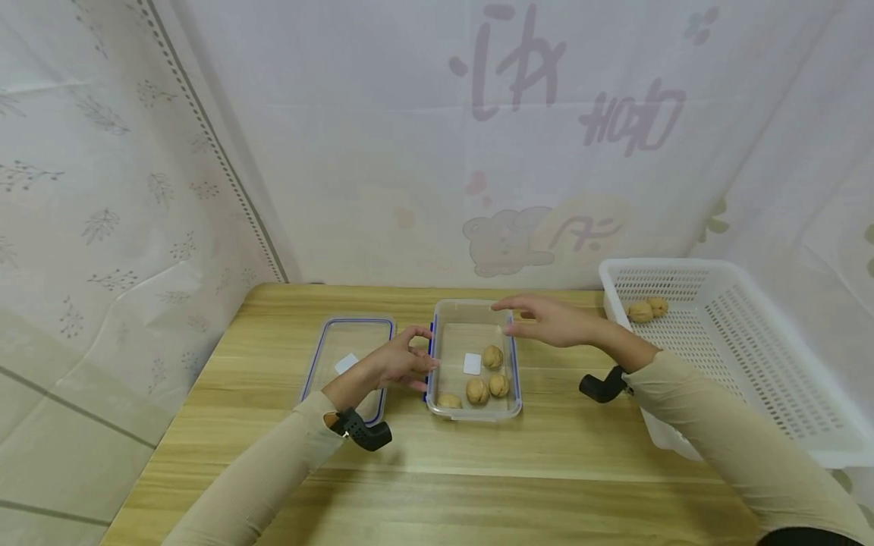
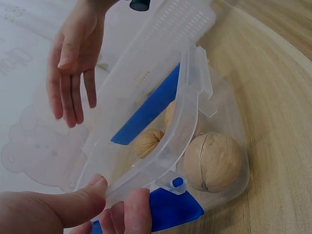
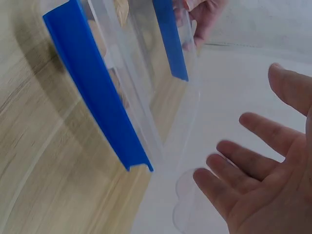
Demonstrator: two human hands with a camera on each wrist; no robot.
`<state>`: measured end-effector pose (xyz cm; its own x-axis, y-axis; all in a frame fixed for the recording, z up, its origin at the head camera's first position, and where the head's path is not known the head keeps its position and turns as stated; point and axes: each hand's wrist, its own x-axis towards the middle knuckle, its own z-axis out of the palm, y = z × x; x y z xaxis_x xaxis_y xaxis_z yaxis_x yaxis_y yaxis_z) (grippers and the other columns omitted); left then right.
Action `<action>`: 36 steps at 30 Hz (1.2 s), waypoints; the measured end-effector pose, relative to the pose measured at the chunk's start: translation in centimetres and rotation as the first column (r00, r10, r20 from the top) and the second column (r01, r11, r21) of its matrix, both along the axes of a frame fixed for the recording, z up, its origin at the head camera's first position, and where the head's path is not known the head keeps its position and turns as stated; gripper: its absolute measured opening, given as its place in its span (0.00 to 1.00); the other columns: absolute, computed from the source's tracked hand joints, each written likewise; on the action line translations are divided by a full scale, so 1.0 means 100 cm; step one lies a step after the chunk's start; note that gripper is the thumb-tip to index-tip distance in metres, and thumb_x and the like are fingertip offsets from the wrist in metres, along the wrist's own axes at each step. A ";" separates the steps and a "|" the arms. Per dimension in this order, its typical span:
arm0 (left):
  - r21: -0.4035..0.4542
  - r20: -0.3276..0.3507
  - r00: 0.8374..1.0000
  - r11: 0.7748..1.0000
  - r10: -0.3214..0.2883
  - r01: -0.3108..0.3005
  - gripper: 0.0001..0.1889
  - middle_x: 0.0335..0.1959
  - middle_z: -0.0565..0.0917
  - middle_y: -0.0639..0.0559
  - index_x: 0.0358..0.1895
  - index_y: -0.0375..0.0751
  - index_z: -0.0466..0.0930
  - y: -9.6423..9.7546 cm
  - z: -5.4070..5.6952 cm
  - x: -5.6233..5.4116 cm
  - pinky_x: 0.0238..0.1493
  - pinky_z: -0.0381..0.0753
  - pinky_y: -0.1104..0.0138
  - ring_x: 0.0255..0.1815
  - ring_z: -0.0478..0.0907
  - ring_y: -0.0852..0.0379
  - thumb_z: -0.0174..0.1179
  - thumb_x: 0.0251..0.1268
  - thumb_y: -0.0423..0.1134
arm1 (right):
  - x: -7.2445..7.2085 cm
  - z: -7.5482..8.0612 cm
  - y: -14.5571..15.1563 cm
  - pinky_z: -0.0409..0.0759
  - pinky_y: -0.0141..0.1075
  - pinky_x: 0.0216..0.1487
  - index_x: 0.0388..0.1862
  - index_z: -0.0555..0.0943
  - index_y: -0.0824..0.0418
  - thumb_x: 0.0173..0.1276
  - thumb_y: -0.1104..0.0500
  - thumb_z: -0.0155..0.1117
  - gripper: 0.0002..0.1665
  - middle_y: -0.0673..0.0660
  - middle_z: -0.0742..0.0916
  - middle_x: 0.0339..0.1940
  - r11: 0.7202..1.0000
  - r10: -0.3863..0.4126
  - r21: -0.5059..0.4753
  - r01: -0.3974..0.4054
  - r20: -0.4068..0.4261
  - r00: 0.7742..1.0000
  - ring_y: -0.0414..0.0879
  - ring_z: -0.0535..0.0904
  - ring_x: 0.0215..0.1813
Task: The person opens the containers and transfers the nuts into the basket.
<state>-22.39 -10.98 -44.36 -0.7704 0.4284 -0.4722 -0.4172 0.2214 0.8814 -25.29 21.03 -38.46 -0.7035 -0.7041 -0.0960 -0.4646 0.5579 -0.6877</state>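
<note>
A clear plastic food container (image 1: 454,334) with blue side clips stands lidless on the table, holding several walnuts (image 1: 477,391) and a small white square (image 1: 472,364). At its left wall my left hand (image 1: 403,358) pinches the rim, thumb on top and fingers against the blue clip (image 2: 173,209). My right hand (image 1: 556,321) hovers by the far right corner, fingers extended and apart from the wall in the right wrist view. Left of the container lies its clear lid (image 1: 355,334) with a blue seal, partly covered by my left hand and wrist.
A white perforated basket (image 1: 734,326) stands at the right, partly behind my right forearm, with walnuts (image 1: 640,312) in its far left corner. Printed cloth (image 1: 410,152) hangs behind the wooden table (image 1: 478,485) and along its left side.
</note>
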 end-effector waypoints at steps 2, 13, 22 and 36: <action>-0.001 0.005 1.000 1.000 0.000 0.000 0.33 0.43 0.75 0.44 0.74 0.42 0.54 0.000 0.001 0.000 0.32 0.91 0.64 0.38 0.78 0.54 0.59 0.72 0.24 | -0.002 0.000 -0.006 0.67 0.60 0.74 0.76 0.69 0.61 0.80 0.51 0.58 0.31 0.62 0.72 0.75 0.999 0.033 -0.017 -0.033 0.027 0.999 0.62 0.67 0.75; 0.006 0.003 1.000 1.000 0.010 -0.010 0.32 0.45 0.77 0.43 0.73 0.42 0.54 0.001 0.002 -0.001 0.33 0.91 0.63 0.41 0.80 0.51 0.58 0.73 0.25 | -0.020 -0.004 -0.053 0.79 0.43 0.68 0.69 0.76 0.66 0.76 0.61 0.62 0.24 0.66 0.79 0.67 0.958 0.261 0.067 -0.277 0.191 0.946 0.59 0.77 0.66; -0.006 0.000 1.000 1.000 0.017 -0.017 0.32 0.44 0.75 0.43 0.73 0.41 0.54 0.002 0.000 0.000 0.33 0.91 0.63 0.39 0.78 0.52 0.59 0.73 0.25 | -0.021 -0.023 -0.083 0.80 0.40 0.66 0.68 0.76 0.68 0.74 0.63 0.64 0.25 0.64 0.80 0.67 0.916 0.335 0.096 -0.389 0.350 0.875 0.58 0.77 0.67; 0.013 -0.007 1.000 1.000 0.002 -0.002 0.32 0.41 0.76 0.44 0.74 0.39 0.53 0.002 0.001 0.001 0.32 0.90 0.65 0.38 0.80 0.53 0.58 0.73 0.24 | -0.016 -0.051 -0.108 0.78 0.32 0.65 0.66 0.78 0.67 0.71 0.65 0.67 0.25 0.56 0.83 0.64 0.869 0.379 0.110 -0.482 0.477 0.793 0.45 0.79 0.62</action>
<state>-22.25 -10.82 -44.30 -0.7744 0.4333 -0.4609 -0.4111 0.2091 0.8873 -26.84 10.21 -43.53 -0.1826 -0.8483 -0.4971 -0.3806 0.5271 -0.7598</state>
